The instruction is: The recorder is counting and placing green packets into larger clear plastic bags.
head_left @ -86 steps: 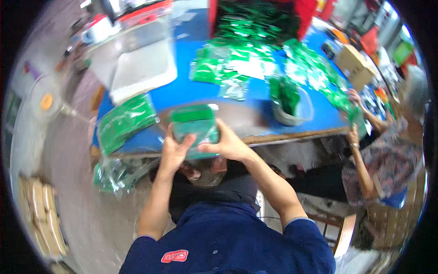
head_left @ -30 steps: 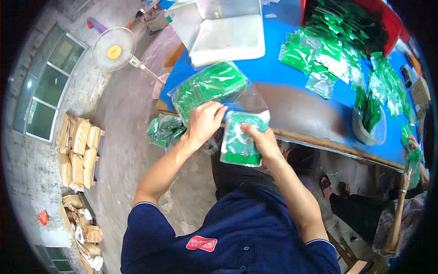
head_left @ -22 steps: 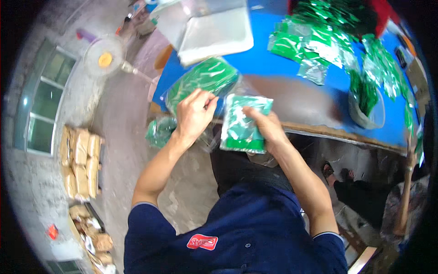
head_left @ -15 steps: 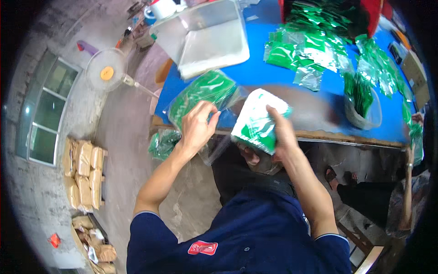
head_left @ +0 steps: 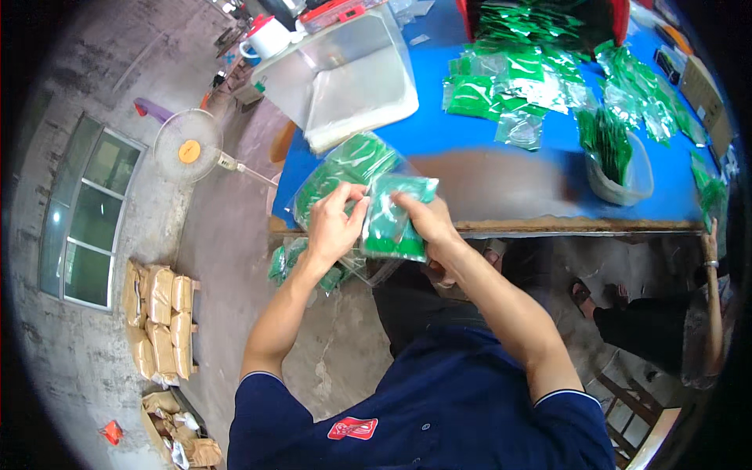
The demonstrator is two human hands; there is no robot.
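near the centre of the frame, the right hand (head_left: 432, 225) holds a green packet (head_left: 389, 225) in clear film, its thumb pressed flat on the upper face and its fingers mostly hidden underneath (one packet or several stacked, i cannot tell). the packet is tilted a little and sits just in front of the blue table's (head_left: 439, 135) near edge. the left hand (head_left: 333, 223) is just beside it on the left, its thumb and forefinger drawn close together next to a large clear bag (head_left: 362, 159); whether film is pinched between them, i cannot tell. that bag lies on the table, left of centre, with green packets showing through it, and a green plastic bundle (head_left: 290, 260) shows below the table's corner.

at the upper left of the frame is a pale container (head_left: 291, 88), a white mug (head_left: 268, 37) with a red lid just beside it. at the upper right, green packets (head_left: 471, 95) spread out in front of a red bin (head_left: 621, 19), and a translucent tub (head_left: 636, 184) near the table's edge holds more, standing upright. at the far right, a co-worker's hand (head_left: 710, 241) is raised to another green packet. a fan (head_left: 188, 149) stands at the left, above brown sacks (head_left: 160, 313).
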